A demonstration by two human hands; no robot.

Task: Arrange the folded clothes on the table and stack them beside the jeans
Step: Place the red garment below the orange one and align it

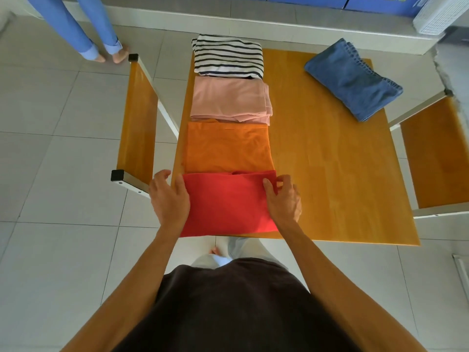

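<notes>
Several folded garments lie in a column down the left side of the wooden table (330, 158): a striped one (228, 57) farthest, then a pink one (229, 100), an orange one (228, 147), and a red one (225, 204) at the near edge. Folded blue jeans (352, 78) lie at the far right of the table. My left hand (168, 199) rests on the red garment's left edge, thumb on top. My right hand (283, 196) pinches the red garment's right edge near its far corner.
A wooden bench (138, 123) stands left of the table and another (436, 153) at the right. A person's legs in blue trousers (94, 29) stand at the far left. A white basket (436, 16) and blue boxes sit along the back wall.
</notes>
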